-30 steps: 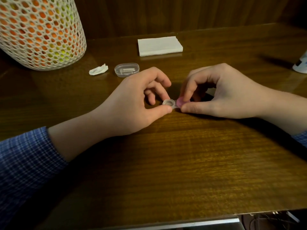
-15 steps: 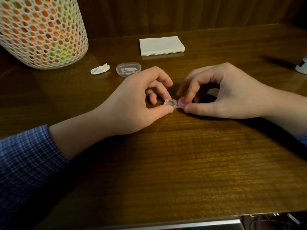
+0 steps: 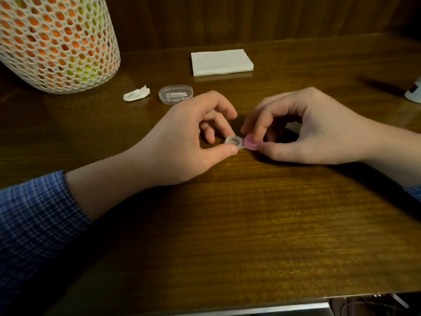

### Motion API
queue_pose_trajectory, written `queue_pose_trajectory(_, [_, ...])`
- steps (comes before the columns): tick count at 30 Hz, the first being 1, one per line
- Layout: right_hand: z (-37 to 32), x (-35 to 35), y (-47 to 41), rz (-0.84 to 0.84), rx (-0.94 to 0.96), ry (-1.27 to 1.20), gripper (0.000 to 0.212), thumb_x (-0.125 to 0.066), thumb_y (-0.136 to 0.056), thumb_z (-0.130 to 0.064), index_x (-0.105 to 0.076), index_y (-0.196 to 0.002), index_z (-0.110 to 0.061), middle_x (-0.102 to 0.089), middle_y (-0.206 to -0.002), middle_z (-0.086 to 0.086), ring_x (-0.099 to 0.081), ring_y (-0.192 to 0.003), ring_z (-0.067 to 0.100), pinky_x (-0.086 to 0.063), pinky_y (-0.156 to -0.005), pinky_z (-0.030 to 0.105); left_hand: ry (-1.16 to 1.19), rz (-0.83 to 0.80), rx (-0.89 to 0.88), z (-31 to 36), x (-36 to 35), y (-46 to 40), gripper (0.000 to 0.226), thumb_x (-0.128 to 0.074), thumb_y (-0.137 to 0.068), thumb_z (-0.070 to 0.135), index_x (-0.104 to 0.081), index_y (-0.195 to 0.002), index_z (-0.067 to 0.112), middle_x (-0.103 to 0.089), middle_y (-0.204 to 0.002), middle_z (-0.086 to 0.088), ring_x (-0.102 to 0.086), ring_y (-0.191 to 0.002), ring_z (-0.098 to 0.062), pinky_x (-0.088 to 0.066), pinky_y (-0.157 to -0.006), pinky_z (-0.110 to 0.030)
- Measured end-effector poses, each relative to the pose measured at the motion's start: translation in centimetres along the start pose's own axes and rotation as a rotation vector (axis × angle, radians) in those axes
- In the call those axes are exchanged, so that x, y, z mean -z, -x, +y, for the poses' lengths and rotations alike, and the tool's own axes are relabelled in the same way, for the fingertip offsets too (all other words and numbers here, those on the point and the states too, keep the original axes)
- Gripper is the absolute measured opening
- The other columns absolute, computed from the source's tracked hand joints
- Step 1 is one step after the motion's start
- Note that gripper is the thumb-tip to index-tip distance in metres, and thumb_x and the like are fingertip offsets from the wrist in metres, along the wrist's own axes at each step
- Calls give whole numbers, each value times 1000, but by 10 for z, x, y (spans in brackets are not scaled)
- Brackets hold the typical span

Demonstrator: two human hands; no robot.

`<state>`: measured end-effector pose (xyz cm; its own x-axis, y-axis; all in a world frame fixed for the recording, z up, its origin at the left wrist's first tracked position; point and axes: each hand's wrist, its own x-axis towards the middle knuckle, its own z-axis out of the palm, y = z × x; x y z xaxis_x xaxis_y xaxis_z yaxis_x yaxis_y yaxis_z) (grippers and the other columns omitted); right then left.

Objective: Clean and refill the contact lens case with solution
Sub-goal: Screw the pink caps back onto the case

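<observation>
Resting at table centre, the lens case (image 3: 239, 142) is pinched by the left hand (image 3: 189, 137) at nine o'clock; its pink cap (image 3: 252, 142) is gripped by the right hand (image 3: 319, 128), seemingly. Light, stiff, slippery plastic: rims are best held.

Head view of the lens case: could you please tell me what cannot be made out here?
- Open well: too small to show liquid.
- Pink cap: right hand fingers cover it; screwed or loose, unclear.
- White object: cut off by the right edge.
- Clear plastic box: contents too small to identify.
</observation>
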<state>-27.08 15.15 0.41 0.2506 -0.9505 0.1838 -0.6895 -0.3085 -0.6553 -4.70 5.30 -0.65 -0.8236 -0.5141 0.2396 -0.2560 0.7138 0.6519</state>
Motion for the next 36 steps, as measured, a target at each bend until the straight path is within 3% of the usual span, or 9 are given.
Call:
queue_pose_trajectory(3, [1,0,0,-2,11,0,10,-79,-82,-22,-79,-92,-19,-76,-102,-8,-72,-95,15,-60,-84,38,1,2,2,0,0,0,45,-83,-84,21,-61,-124,18,-74,-97,10,-66,-78,-11,-50,-65,-13])
queue_pose_trajectory(10, [0,-2,0,13,12,9,17,-77,-80,-41,-77,-92,-29,-74,-99,-9,-71,-94,19,-60,-80,47,-2,9,5,-1,-1,0,46,-84,-84,23,-60,-124,20,-75,-98,11,-66,-79,-12,-51,-67,-14])
queue_pose_trajectory(15, [-1,1,0,-1,3,-1,12,-79,-82,-26,-80,-94,-23,-76,-101,-7,-72,-92,20,-60,-79,43,3,7,12,0,-1,0,46,-84,-84,23,-60,-123,21,-75,-97,11,-66,-78,-11,-51,-67,-15])
queue_pose_trajectory(21, [-3,-1,-1,27,-12,4,18,-79,-77,-37,-80,-92,-28,-75,-95,-10,-72,-93,16,-60,-83,43,7,5,19,0,0,0,45,-83,-84,22,-61,-123,21,-75,-97,11,-66,-79,-11,-50,-66,-14])
queue_pose_trajectory(28, [-4,-1,1,5,-13,-16,15,-78,-81,-29,-80,-94,-22,-77,-105,-8,-72,-90,21,-61,-78,42,12,0,18,0,0,0,45,-84,-84,22,-61,-122,21,-75,-97,11,-66,-78,-13,-50,-65,-14])
queue_pose_trajectory(36, [-7,-6,0,47,-54,-3,27,-76,-75,-48,-76,-96,-32,-75,-94,-15,-71,-87,9,-61,-75,35,9,-2,13,0,0,0,45,-83,-84,22,-60,-123,20,-75,-97,10,-66,-78,-11,-49,-65,-14])
